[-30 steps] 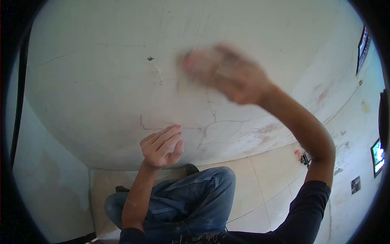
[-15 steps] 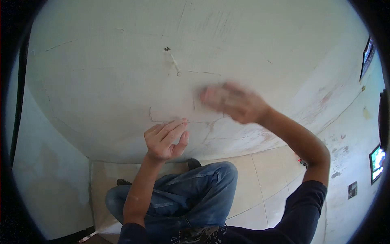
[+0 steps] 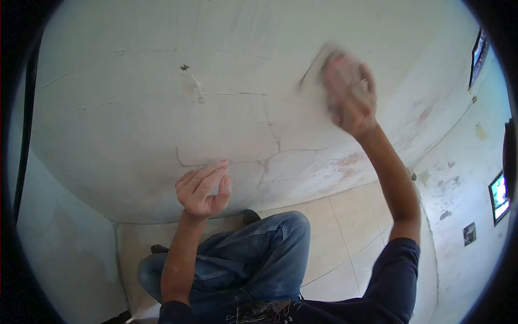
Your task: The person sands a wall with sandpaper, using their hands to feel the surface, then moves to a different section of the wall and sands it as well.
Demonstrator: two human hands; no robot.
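Observation:
A cracked, pale wall [image 3: 129,124] fills the upper view. My right hand [image 3: 350,94], blurred by motion, is raised at the upper right with its fingers closed round a flat tool [image 3: 315,67]. The tool's thin straight edge shows left of the fingers, at the wall; its exact shape is smeared. Lower and to the left, my left hand [image 3: 204,189] has loosely curled fingers, with the thumb apart and nothing visible between them. Its fingertips are beside a crack, and whether they touch the wall is unclear.
My crossed legs in blue jeans [image 3: 259,254] rest on the tiled floor [image 3: 329,232]. A side wall [image 3: 70,237] stands at left. On the right wall are a lit screen [image 3: 499,198] and a small picture [image 3: 469,234]. A small hole [image 3: 185,67] marks the wall ahead.
My right hand has moved up and to the right with the flat tool, which now shows more clearly. The view has shifted slightly; my left hand keeps much the same pose.

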